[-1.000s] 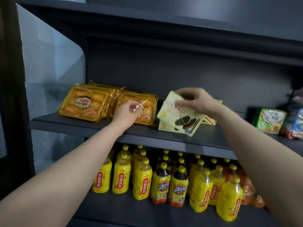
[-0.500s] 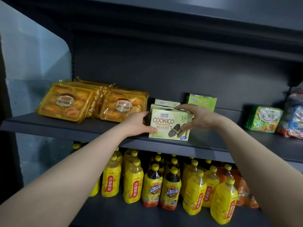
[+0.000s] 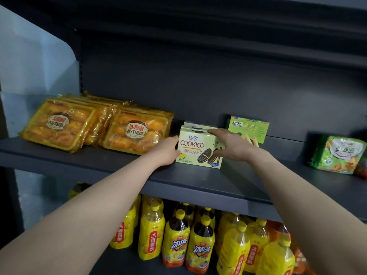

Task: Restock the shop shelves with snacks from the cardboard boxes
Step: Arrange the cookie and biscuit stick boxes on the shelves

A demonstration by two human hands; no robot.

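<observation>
The left hand (image 3: 168, 149) cups the left edge of the COOKICO box (image 3: 196, 149), fingers bent round its side, while the right hand (image 3: 230, 145) grips the top right corner, thumb on the front face and fingers curled over the top. A second ago the box was tilted in the right hand alone and the left hand was at the cake packs (image 3: 137, 133). Now the box stands upright on the middle shelf (image 3: 198, 181), face forward, just in front of a matching box (image 3: 193, 125). This item looks all but placed, with only a final squaring and letting go left. Just beside it to the right stands a green box (image 3: 248, 129), further right a green bag (image 3: 337, 153), and yellow drink bottles (image 3: 198, 245) fill the shelf below. No cardboard boxes are in view.
</observation>
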